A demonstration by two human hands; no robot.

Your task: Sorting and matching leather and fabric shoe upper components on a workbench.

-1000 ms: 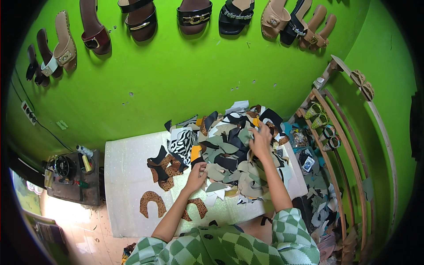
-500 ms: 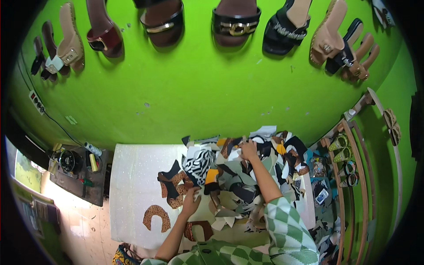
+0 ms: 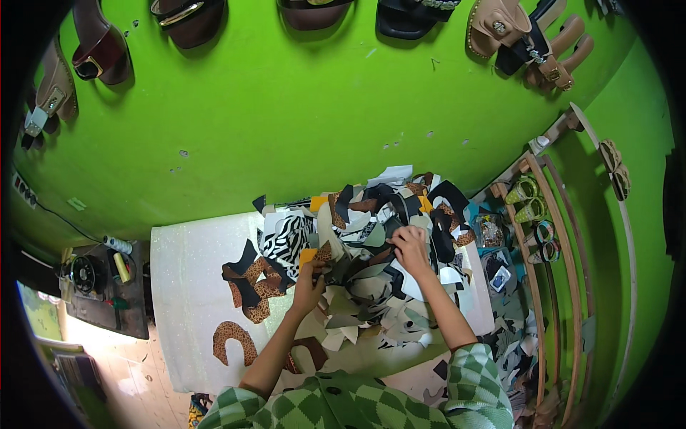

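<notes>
A heap of cut material scraps (image 3: 357, 286) in black, grey, white and leopard print covers the right part of the white table (image 3: 189, 300). At the heap's left side my left hand (image 3: 309, 287) is closed on a small leopard-print scrap (image 3: 324, 253), beside an orange scrap (image 3: 307, 256). My right hand (image 3: 411, 250) reaches into the heap's middle, fingers bent down among dark pieces; what they grip is hidden. Left of the heap lie overlapping leopard and black pieces (image 3: 254, 286) and a zebra-print piece (image 3: 287, 237). A U-shaped leopard piece (image 3: 232, 342) lies apart, nearer me.
Sandals (image 3: 489, 28) hang along the green wall (image 3: 271, 129). On the right stands a wooden rack (image 3: 536, 279) with green sandals (image 3: 527, 204), beside more scraps (image 3: 511, 357). A dark side table (image 3: 114, 307) with thread spools (image 3: 119, 266) stands left.
My view has shifted. My right hand has come back from the heap's far edge to its middle. My left hand has left the leopard and black pieces and now holds a leopard-print scrap.
</notes>
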